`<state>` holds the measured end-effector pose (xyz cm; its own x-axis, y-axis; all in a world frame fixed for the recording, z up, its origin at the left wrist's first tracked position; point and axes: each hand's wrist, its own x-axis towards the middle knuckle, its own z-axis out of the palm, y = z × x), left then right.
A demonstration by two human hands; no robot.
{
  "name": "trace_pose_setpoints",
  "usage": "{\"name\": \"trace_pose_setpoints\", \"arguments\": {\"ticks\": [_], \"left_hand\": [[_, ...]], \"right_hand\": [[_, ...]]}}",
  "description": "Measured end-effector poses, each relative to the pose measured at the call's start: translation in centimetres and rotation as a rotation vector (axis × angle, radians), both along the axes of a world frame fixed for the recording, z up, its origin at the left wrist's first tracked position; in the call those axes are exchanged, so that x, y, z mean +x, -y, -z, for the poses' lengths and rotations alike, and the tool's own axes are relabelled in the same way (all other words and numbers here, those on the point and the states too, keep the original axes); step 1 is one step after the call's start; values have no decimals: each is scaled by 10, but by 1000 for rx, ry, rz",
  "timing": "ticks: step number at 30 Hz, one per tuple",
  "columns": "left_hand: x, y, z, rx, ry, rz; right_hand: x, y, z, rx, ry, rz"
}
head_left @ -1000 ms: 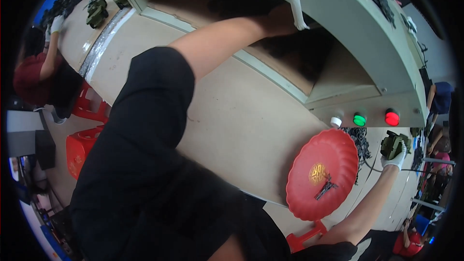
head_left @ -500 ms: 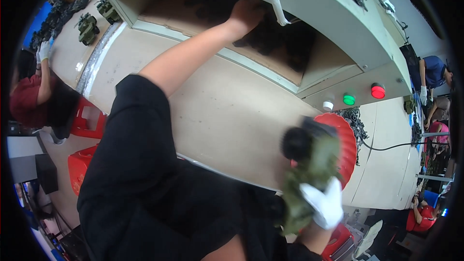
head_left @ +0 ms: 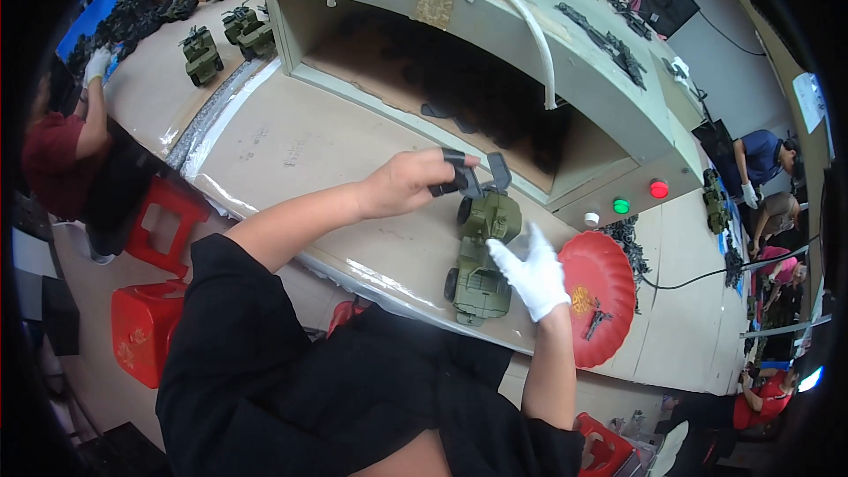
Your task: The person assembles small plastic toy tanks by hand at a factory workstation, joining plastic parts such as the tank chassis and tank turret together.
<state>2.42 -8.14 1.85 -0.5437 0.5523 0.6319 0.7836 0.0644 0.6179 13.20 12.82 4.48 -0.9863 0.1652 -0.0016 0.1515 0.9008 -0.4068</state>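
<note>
A green toy military vehicle (head_left: pixel 484 287) with black wheels stands on the table just in front of the bench housing. My left hand (head_left: pixel 408 184), bare, is closed on dark grey plastic parts (head_left: pixel 458 178) near the vehicle's far end. Their exact kind is not clear. A flat dark grey panel (head_left: pixel 499 170) sticks up beside them; whether it belongs to the vehicle or the held parts I cannot tell. White-gloved, my right hand (head_left: pixel 534 276) lies along the vehicle's right side with fingers spread, its thumb at the body.
A housing with an opening (head_left: pixel 424 79) holds many black parts. To the right lies a red scalloped tray (head_left: pixel 609 300) with small dark pieces. Other green vehicles (head_left: pixel 202 57) stand far left. Red stools (head_left: pixel 148 327) and a co-worker (head_left: pixel 71 150) are at the left.
My left hand has come out of the housing's opening with dark parts. My right hand has set the green vehicle on the table and loosened its grip.
</note>
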Motion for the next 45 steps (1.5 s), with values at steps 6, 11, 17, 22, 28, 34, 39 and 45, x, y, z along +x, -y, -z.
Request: {"name": "trace_pose_setpoints", "arguments": {"ticks": [6,11,17,22,28,34,39,45], "left_hand": [[2,-22,2,-75,-300,99],[3,-49,2,106,-290,-198],[24,-64,21,335,1074,15],[28,-68,26,225,865,-27],[28,-74,28,123,517,-153],[20,-67,13,36,633,-53],[14,-67,20,13,612,-59],[20,-70,16,-62,494,-99]], "right_hand": [[-19,-15,-23,-867,-142,73],[-42,-29,6,-1265,-167,149],[-38,-22,34,-1223,-74,290],[-35,-14,30,-1100,-61,200],[-39,-20,31,-1018,-53,187],[-41,-20,28,-985,-36,146],[-42,-18,27,-967,-28,108],[-42,-28,31,-995,26,76]]}}
